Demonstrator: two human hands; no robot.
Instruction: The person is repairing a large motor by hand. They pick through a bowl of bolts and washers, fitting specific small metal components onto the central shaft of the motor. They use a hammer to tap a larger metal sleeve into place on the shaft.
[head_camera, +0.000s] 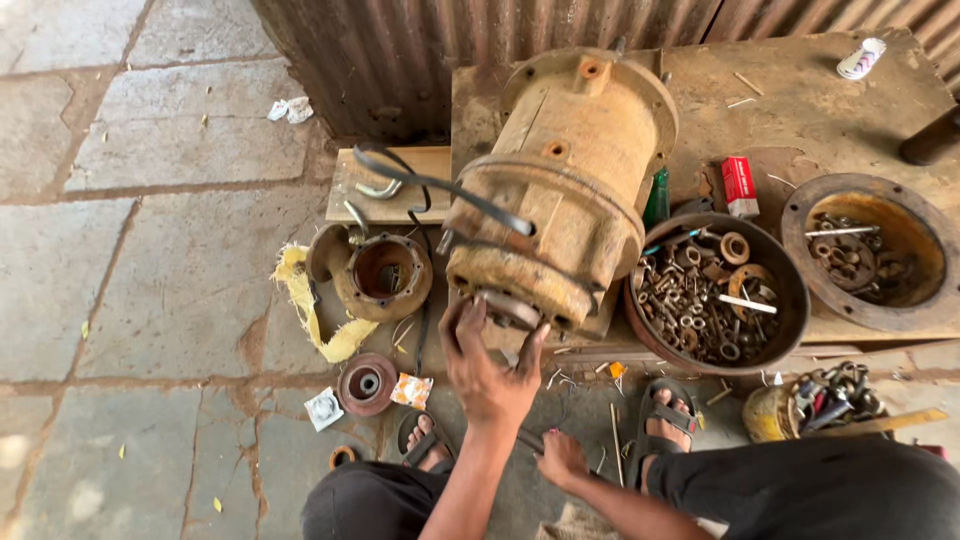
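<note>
A big rusty yellow motor housing (560, 190) lies on a wooden board, its narrow end toward me. My left hand (488, 370) reaches up to that end, and its fingers and thumb close around a round grey end piece (510, 308) at the bottom of the housing. A black rubber band (440, 185) hangs over the housing's left side. My right hand (560, 457) is low between my sandalled feet, close to the stone floor with fingers curled. What it holds, if anything, is hidden.
A round metal pan (790, 310) full of nuts, washers and bolts sits right of the motor. A rusty flange cover (935, 250) lies beyond it. A smaller yellow casting (385, 275), a yellow rag (310, 310) and a red ring (365, 383) are on the left. A can of tools (775, 415) stands by my right foot.
</note>
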